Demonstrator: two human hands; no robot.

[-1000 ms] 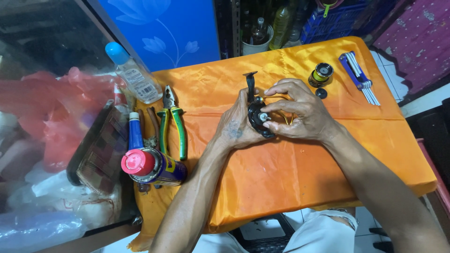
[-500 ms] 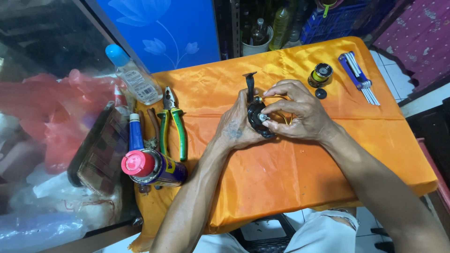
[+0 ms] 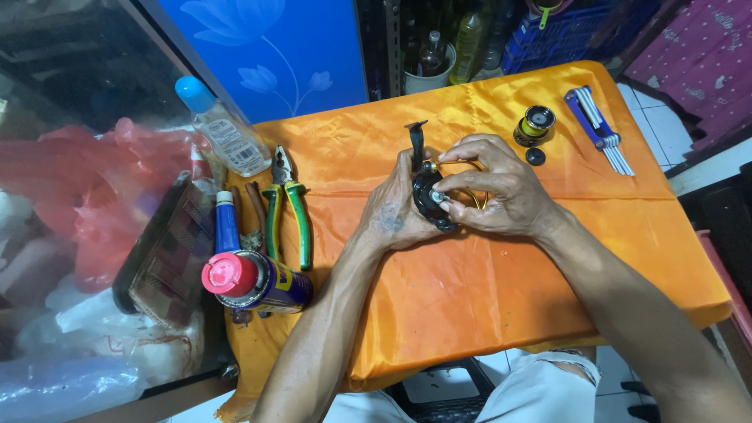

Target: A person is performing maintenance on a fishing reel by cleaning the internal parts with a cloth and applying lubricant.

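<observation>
Centrally, left hand point(image 3: 395, 215) and right hand point(image 3: 501, 192) fingers clamp black reel point(image 3: 427, 197); red-capped spray can point(image 3: 254, 280) left.

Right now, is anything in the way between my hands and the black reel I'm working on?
Nothing visible. The left hand and right hand both grip the black reel body directly, above the orange cloth.

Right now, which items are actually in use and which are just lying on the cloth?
In use:
- black reel body, held by the left hand and right hand

Lying about:
- spool
- small black cap
- hex key set
- green-handled pliers
- spray can
- clear bottle
</observation>
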